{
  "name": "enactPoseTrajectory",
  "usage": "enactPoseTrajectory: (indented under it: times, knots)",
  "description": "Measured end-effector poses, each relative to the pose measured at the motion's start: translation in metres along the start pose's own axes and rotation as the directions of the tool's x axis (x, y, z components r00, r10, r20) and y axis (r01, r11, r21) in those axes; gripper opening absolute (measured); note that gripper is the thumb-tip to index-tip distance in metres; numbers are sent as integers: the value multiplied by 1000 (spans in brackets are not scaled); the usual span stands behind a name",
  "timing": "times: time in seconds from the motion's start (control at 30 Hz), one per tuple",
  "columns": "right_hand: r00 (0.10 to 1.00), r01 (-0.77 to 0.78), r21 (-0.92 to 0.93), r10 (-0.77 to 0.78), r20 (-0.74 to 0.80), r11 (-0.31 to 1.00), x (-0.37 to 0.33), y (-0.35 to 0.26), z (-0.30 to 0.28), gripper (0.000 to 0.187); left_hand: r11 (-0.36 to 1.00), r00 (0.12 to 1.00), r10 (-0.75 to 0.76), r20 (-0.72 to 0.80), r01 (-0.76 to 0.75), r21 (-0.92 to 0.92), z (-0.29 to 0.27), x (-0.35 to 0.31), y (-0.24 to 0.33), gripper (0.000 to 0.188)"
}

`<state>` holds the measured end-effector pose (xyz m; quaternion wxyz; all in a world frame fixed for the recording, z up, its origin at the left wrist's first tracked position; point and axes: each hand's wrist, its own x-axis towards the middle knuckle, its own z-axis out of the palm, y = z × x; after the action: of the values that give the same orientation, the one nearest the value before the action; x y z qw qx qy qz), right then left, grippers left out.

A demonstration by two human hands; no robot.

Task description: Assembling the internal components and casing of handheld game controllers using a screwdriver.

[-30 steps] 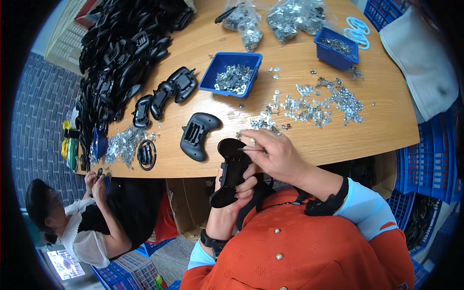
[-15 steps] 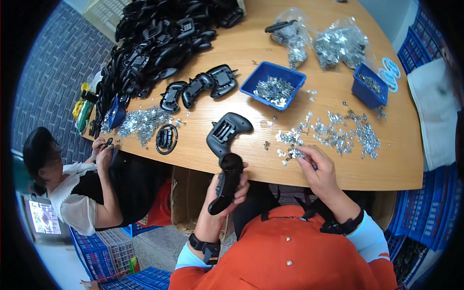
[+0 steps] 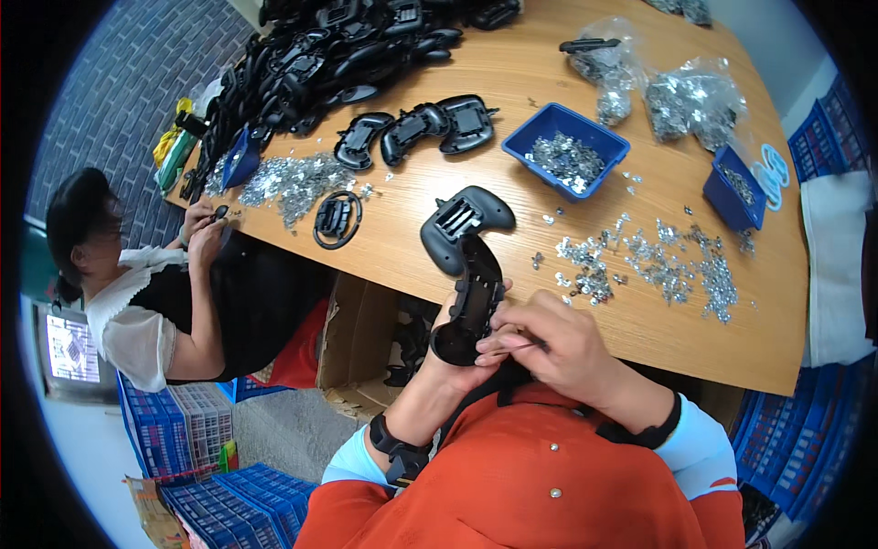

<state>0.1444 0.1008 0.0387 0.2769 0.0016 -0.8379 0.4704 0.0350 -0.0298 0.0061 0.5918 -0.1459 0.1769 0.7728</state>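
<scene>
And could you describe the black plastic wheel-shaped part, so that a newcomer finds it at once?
On the brown wooden table, follow the near edge leftward to the heap of small silvery metal pieces. The black plastic wheel-shaped part lies at that heap's lower right in the picture. It has a round outer hoop, unlike the black two-handled controller shells beyond it.

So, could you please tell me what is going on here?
The person's left hand holds a black controller shell, hollow side toward the camera. The right hand is at its near end, pinching what looks like a thin dark item. Another black shell lies on the table just beyond. Silvery metal pieces lie scattered to the right, with more in a blue tray. To the left, a co-worker's hands hold a small dark part.
</scene>
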Motion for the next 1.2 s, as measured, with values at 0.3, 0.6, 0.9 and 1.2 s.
enactPoseTrajectory:
  times: [0.3, 0.6, 0.9, 1.2]
  knots:
    - [999, -50, -4, 50, -6, 999, -7, 12, 5, 20, 993, 993, -100, -59, 104, 63, 5, 13, -13, 45]
    - [997, -39, 42, 41, -57, 998, -11, 0, 4, 17, 992, 977, 9, -213, 18, 127, 25, 18, -26, 42]
    - [995, 87, 80, -83, -58, 993, -14, 1, 0, 17, 987, 999, 46, 18, -49, 154, 8, 25, -22, 42]
    - [995, 30, 39, -26, -101, 999, -15, 1, -6, 26, 997, 912, -69, 405, 81, -11, 0, 33, -15, 49]
